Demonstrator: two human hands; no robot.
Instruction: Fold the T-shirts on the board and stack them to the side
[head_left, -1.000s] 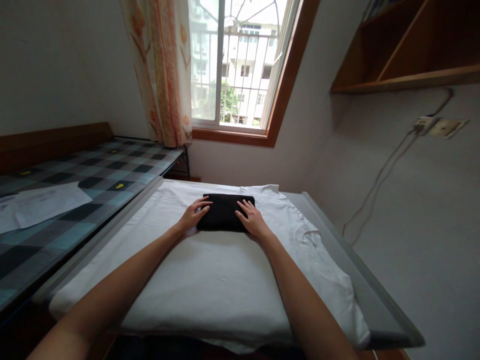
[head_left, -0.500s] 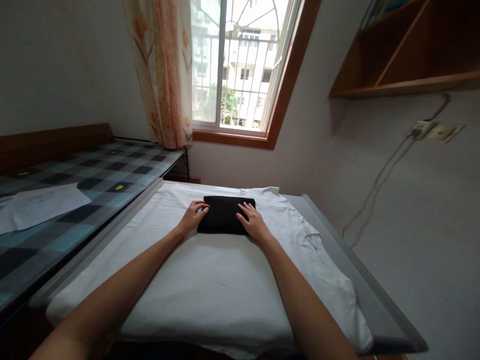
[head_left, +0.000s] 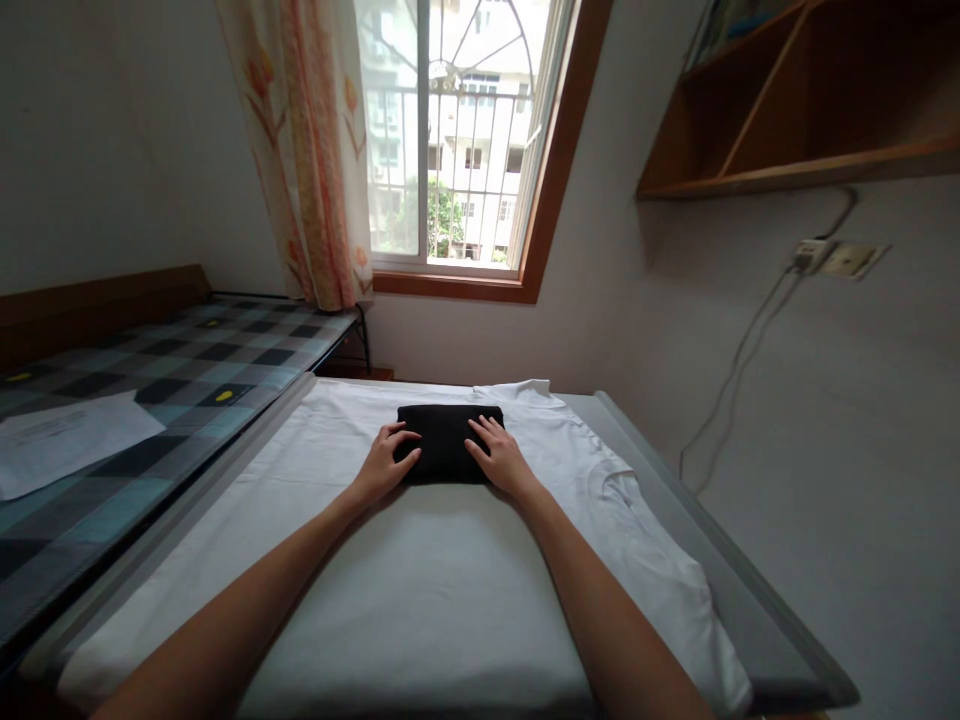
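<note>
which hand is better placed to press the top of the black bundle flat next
Probably the right hand: its fingers lie spread over the top of the black bundle, while the left hand sits curled at the left edge.

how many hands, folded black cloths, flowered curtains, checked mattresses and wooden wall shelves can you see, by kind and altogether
Left hand and right hand: 2
Folded black cloth: 1
Flowered curtain: 1
Checked mattress: 1
Wooden wall shelf: 1
Total: 6
</note>
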